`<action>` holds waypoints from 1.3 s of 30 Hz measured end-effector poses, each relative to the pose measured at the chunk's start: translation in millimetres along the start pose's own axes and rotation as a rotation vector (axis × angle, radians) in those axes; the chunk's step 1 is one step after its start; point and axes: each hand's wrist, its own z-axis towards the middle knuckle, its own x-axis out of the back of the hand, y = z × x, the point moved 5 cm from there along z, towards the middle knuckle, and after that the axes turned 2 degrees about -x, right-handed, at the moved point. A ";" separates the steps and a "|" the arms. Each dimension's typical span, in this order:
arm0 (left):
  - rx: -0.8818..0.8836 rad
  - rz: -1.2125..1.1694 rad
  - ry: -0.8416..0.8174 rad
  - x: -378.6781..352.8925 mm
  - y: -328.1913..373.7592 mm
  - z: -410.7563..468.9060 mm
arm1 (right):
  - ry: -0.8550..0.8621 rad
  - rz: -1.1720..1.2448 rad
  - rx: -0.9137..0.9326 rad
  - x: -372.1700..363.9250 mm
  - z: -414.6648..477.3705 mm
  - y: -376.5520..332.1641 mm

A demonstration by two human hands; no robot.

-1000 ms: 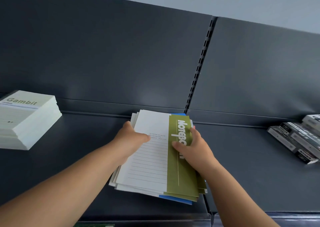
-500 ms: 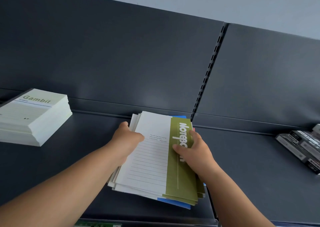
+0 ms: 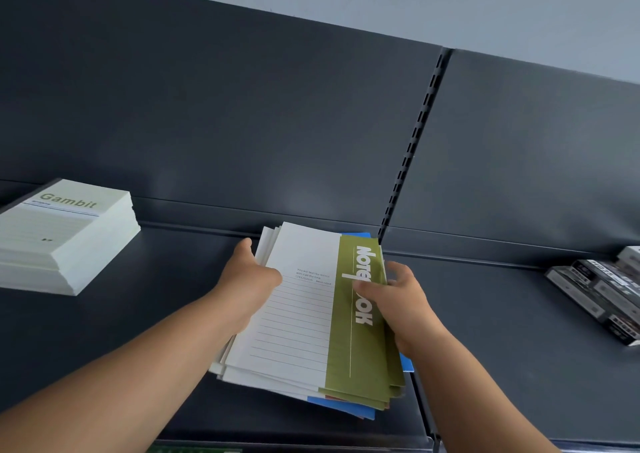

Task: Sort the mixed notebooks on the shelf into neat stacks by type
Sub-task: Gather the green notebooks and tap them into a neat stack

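Note:
A loose pile of white-and-olive notebooks (image 3: 304,317) lies fanned on the dark shelf (image 3: 166,314), with a blue cover (image 3: 343,406) showing underneath at the bottom and back right. My left hand (image 3: 249,279) grips the pile's left edge, thumb on the top cover. On the green band of the top notebook rests the thumb of my right hand (image 3: 398,297), whose fingers curl around the pile's right edge. A neat stack of pale "Gambit" notebooks (image 3: 59,241) stands at the far left, apart from both hands.
Black and white boxed items (image 3: 602,290) lie at the right end of the shelf. A slotted upright (image 3: 412,148) divides the dark back panel behind the pile. The shelf's front edge runs just below the pile.
The view has drifted left and up, so the Gambit stack sits further into frame. My right hand has slid slightly, uncovering more of the word on the green band.

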 end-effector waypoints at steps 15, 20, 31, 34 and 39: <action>-0.011 -0.147 0.032 8.7 0.8 -11.8 | -0.043 0.123 -0.060 -6.9 1.1 -6.5; -0.033 -0.170 0.044 12.9 5.5 -15.5 | -0.040 0.149 -0.011 -5.3 2.5 -11.4; 0.046 -0.127 0.012 13.3 4.9 -16.4 | -0.029 0.178 -0.036 -4.2 2.9 -3.5; 0.123 -0.065 0.021 13.7 2.6 -16.9 | -0.040 0.183 -0.048 -4.7 3.4 -0.7; 0.128 -0.053 -0.047 10.0 -6.3 -8.4 | -0.094 0.170 -0.097 -7.2 4.5 4.5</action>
